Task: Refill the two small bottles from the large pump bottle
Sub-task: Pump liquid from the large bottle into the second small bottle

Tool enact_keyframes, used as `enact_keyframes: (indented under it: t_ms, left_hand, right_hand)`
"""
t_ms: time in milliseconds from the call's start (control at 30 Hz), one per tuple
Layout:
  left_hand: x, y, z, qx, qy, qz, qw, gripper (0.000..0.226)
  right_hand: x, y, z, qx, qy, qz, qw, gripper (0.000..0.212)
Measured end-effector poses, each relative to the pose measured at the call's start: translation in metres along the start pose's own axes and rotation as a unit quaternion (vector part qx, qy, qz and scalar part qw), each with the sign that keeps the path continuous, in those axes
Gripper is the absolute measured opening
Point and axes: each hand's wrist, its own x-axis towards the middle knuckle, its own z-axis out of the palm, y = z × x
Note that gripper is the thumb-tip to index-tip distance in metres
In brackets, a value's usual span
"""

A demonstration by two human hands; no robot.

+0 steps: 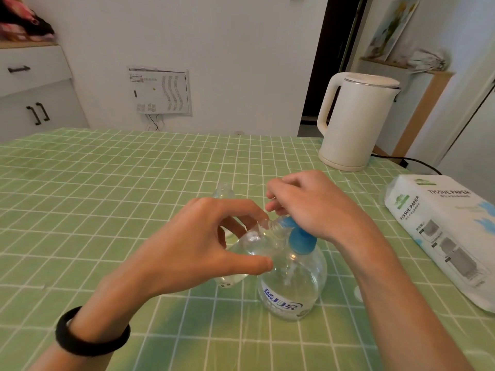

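Observation:
The large clear pump bottle (292, 287) with a blue pump head (300, 238) stands on the green checked tablecloth near me. My left hand (192, 245) holds a small clear bottle (254, 241) tilted, its open neck right at the blue nozzle. My right hand (313, 204) rests on top of the pump head, fingers curled over it. A second small clear bottle (224, 191) stands upright just behind my left hand, partly hidden.
A white electric kettle (353, 121) stands at the back right, its cord trailing right. A pack of tissue paper (450, 234) lies at the right edge. White cabinets (32, 97) stand beyond the table's far left.

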Motion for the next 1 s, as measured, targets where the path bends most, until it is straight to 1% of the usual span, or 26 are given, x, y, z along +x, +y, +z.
enact_keyframes:
  t_ms: [100,267,400,567,767,900,1000]
  left_hand:
    - [0.0000,-0.0019,-0.0004,-0.004,-0.001,0.002,1.000,0.040]
    - [0.0010,-0.0033,-0.0002,0.012,-0.012,-0.004,1.000,0.036]
    - [0.0010,-0.0025,0.0007,0.000,-0.017,-0.006,1.000,0.034]
    - [0.0009,-0.0032,-0.0008,-0.012,-0.015,0.001,1.000,0.032]
    - [0.0011,-0.0041,-0.0015,-0.016,-0.018,0.005,1.000,0.036]
    - [0.0012,-0.0048,-0.0014,-0.002,-0.017,0.001,1.000,0.037]
    - [0.0005,-0.0033,-0.0001,-0.008,-0.014,-0.002,1.000,0.035]
  right_hand:
    - [0.0019,0.0012,0.0016,0.000,-0.006,0.006,1.000,0.041]
    - [0.0034,0.0005,0.0050,-0.007,-0.053,0.025,0.998,0.037]
    - [0.0014,0.0013,0.0043,-0.005,-0.038,0.017,0.999,0.042]
    - [0.0026,0.0001,0.0028,-0.020,0.003,-0.005,1.000,0.045]
    - [0.0035,0.0010,0.0023,-0.005,-0.016,0.002,1.000,0.040]
    - [0.0045,0.0036,0.0046,0.005,-0.053,0.026,0.998,0.035]
    - [0.0031,0.0030,0.0042,0.006,-0.040,0.017,0.999,0.036]
